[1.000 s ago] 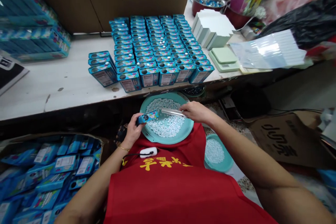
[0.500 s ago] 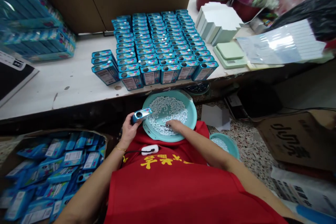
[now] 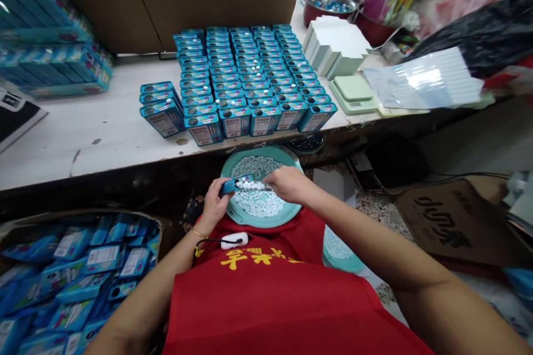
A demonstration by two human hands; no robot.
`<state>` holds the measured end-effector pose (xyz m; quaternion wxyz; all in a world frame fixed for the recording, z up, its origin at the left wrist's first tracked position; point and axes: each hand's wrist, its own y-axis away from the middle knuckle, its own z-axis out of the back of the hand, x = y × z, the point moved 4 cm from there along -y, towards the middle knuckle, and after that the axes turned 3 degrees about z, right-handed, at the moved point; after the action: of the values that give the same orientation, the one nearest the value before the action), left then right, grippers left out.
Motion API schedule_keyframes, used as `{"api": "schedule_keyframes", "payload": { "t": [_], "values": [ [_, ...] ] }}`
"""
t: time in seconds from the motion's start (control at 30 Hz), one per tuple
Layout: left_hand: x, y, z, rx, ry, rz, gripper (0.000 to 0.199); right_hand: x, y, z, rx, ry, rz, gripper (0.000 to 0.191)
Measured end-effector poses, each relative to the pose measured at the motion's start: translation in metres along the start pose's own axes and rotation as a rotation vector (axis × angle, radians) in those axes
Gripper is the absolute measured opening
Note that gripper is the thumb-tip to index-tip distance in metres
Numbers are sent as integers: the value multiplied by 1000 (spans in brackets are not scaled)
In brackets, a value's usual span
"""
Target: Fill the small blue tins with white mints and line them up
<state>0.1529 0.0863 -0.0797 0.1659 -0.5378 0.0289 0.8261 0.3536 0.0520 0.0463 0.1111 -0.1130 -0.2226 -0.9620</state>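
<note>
My left hand (image 3: 214, 206) is closed around a small blue tin (image 3: 228, 187), tipped to the right over the basin. From the right, my right hand (image 3: 287, 184) grips a small scoop (image 3: 268, 188), mostly hidden under its load and my fingers. White pellets (image 3: 250, 184) heaped along the scoop reach the tin's open end. Below both hands, a turquoise basin (image 3: 296, 162) rests on my lap with many loose white pellets (image 3: 262, 205) inside.
Rows of blue tins (image 3: 233, 75) stand on the white table (image 3: 112, 133), some with pellets on top. A carton of blue tins (image 3: 100, 258) is at left. A green scale (image 3: 353, 94) and white card stack (image 3: 335, 41) stand right. A second basin (image 3: 345, 263) sits below.
My right hand has risen from the pellets with a loaded scoop and brought it to the tin's opening. My left hand has tilted the tin towards it. The view has shifted slightly.
</note>
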Motion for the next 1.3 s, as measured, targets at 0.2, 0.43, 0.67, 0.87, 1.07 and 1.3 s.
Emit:
{"api": "schedule_keyframes", "payload": {
  "t": [0.2, 0.43, 0.67, 0.87, 1.07, 1.3],
  "values": [
    [-5, 0, 4, -19, -14, -34, 33, 14, -1, 12, 12, 145, -41, 31],
    [7, 7, 16, -66, 14, 39, 33, -41, 14, -18, -49, -168, -26, 31],
    [-4, -14, 85, -354, 227, 76, 43, -70, -25, -113, -210, -88, -292, 32],
    [3, -88, 153, -475, 87, -1, 45, -41, -65, -162, -415, -582, -175, 22],
    [19, -130, 163, -524, -272, 64, 27, -27, -59, -170, -541, -963, -74, 20],
    [48, -67, 204, -713, -153, 55, 52, -27, -55, -147, -498, -1160, -164, 37]
  ]
}}
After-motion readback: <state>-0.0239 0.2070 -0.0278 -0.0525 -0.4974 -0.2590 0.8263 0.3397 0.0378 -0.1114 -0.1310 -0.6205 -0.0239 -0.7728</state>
